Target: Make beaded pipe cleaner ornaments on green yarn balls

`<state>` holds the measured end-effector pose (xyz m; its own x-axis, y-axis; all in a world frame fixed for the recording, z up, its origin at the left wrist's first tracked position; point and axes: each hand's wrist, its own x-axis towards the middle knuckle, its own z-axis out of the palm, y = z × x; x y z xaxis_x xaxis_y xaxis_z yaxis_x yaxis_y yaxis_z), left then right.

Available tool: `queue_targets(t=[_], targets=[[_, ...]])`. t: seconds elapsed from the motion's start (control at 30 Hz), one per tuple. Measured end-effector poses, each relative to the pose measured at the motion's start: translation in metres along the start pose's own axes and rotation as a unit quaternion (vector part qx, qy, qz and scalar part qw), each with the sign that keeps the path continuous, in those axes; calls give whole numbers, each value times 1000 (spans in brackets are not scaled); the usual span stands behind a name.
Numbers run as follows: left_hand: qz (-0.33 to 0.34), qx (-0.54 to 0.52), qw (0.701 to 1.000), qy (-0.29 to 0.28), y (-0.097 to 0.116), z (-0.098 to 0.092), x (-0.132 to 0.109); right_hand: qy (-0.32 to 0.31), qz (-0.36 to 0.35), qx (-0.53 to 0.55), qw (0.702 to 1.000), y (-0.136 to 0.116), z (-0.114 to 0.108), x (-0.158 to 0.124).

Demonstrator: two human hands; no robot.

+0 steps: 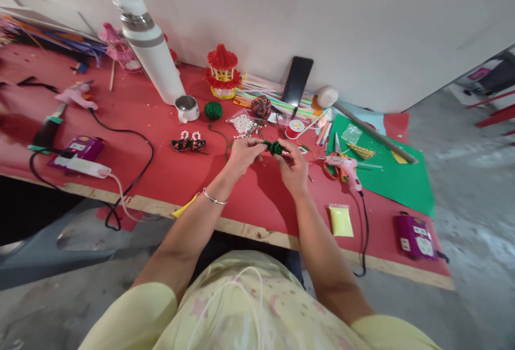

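Green piece (275, 148) partly hidden by the right hand (294, 170), fine detail too small, coloured stems (56, 35) cut off at left.

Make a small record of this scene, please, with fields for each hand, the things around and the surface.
Left hand: pinches the left end of a small dark green yarn-like piece
Right hand: holds the same piece at its right side
Left of the hands: round dark green yarn ball; multicoloured yarn piece with white bead loops
Beyond the hands: round multicoloured yarn ball
Right of the hands: pink glue gun
Surface: red table top
Unclear: held piece's full shape, partly covered
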<state>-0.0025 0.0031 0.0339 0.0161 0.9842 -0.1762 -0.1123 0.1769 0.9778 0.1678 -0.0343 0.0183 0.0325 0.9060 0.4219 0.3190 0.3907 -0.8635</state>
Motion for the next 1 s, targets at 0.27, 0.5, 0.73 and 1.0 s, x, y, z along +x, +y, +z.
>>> queue_targets(t=[0.27,0.5,0.73,1.0], targets=[[-7,13,1000,14,2,0,-1,3,-41,-36,999,1,2,-2],[-20,17,1000,17,3,4,-3,14,-56,-87,995,2,5,-4],[-9,-18,1000,-21,4,7,-8,32,-53,-108,992,5,6,-4],[29,-86,995,-42,-14,14,-3,35,-52,-112,992,4,5,-5]])
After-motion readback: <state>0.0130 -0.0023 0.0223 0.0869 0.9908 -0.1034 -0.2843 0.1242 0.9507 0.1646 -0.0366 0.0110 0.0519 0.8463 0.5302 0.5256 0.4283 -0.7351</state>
